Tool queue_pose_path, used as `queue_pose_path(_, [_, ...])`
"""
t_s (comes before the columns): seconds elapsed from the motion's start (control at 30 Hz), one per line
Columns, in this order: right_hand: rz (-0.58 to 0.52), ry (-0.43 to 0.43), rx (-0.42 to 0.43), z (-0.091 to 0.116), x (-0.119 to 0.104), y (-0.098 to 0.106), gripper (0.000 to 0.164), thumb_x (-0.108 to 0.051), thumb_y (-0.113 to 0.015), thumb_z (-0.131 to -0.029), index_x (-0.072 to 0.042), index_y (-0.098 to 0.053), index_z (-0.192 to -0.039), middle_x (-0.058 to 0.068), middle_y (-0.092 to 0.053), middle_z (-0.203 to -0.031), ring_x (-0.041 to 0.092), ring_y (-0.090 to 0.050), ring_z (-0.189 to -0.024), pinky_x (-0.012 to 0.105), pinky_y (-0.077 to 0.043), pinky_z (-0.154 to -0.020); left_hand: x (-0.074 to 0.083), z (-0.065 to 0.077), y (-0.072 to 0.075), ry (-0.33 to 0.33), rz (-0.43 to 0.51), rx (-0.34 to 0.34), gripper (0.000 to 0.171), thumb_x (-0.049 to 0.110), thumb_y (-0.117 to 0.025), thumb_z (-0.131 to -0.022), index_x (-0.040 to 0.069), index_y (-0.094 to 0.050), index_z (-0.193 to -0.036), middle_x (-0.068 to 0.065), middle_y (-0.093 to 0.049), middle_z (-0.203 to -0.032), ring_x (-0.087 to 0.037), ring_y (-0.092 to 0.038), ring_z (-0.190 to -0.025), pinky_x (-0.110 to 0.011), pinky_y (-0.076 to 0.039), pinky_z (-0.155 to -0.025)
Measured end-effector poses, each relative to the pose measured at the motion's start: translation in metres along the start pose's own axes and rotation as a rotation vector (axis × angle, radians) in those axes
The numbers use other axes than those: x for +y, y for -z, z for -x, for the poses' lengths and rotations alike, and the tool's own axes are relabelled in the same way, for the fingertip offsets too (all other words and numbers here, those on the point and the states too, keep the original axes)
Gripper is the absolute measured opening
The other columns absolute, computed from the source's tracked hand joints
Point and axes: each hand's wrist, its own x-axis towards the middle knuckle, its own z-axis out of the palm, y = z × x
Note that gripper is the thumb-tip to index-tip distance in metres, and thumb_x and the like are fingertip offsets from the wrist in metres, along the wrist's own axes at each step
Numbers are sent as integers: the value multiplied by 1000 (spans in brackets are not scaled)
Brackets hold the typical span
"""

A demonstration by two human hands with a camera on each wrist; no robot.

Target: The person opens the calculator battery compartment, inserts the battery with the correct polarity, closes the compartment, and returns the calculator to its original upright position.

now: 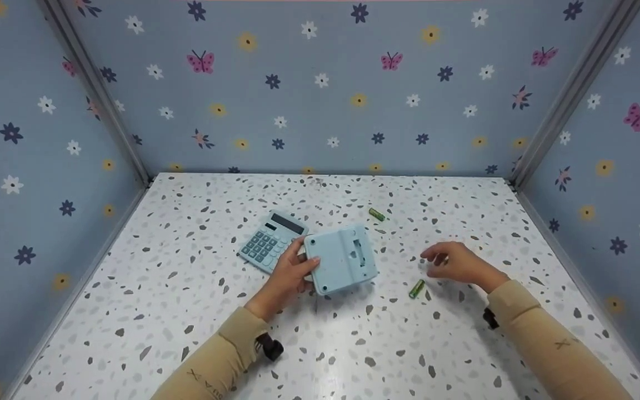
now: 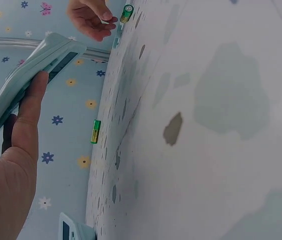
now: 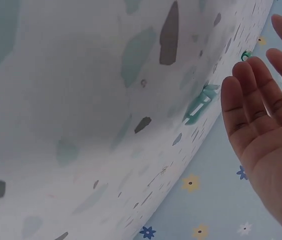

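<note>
In the head view my left hand (image 1: 289, 269) grips a light blue calculator (image 1: 331, 258) by its left edge. Its back faces up, showing a slot-shaped battery compartment with the cover off. A dark display strip shows on its far side in the left wrist view. My right hand (image 1: 459, 264) hovers over the table to the right, fingers loosely bent around nothing. Just below it lies a green battery (image 1: 417, 289). A second green battery (image 1: 376, 214) lies farther back. Near the right fingertips, a small teal piece with pale slots (image 3: 200, 105) rests on the table.
Another light blue calculator (image 1: 267, 244) lies face up on the speckled white table (image 1: 186, 322), partly behind the left hand. Blue flowered panels (image 1: 320, 111) enclose the back and both sides, joined by grey corner posts.
</note>
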Motion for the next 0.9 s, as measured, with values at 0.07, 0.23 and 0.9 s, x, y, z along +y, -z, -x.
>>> queue_pose_path(0.07, [-2,14,-18,1,-1,-2,39,-9,-82,-94,2,-74,-131,20,-74,-122,34,-68,-111,41,-59,-90,0,0,0,3,0,1,60,12,-58,-112,17,-33,-167,-18,-63,-148,-25,-73,-119,-50,-65,-95])
queue_pose_path(0.23, [-11,63,-67,1,-4,-7,36,-7,-83,-92,1,-76,-127,21,-74,-122,36,-68,-111,40,-60,-89,-1,0,-1,-2,19,-1,62,10,-58,-112,16,-31,-168,-16,-66,-141,-24,-74,-116,-49,-66,-92])
queue_pose_path(0.9, [14,126,-162,0,-12,-23,28,3,-83,-84,-5,-82,-111,10,-76,-111,20,-67,-101,29,-55,-85,-3,-2,1,24,-11,26,59,11,-58,-112,19,-35,-166,-19,-63,-149,-25,-72,-120,-48,-65,-94])
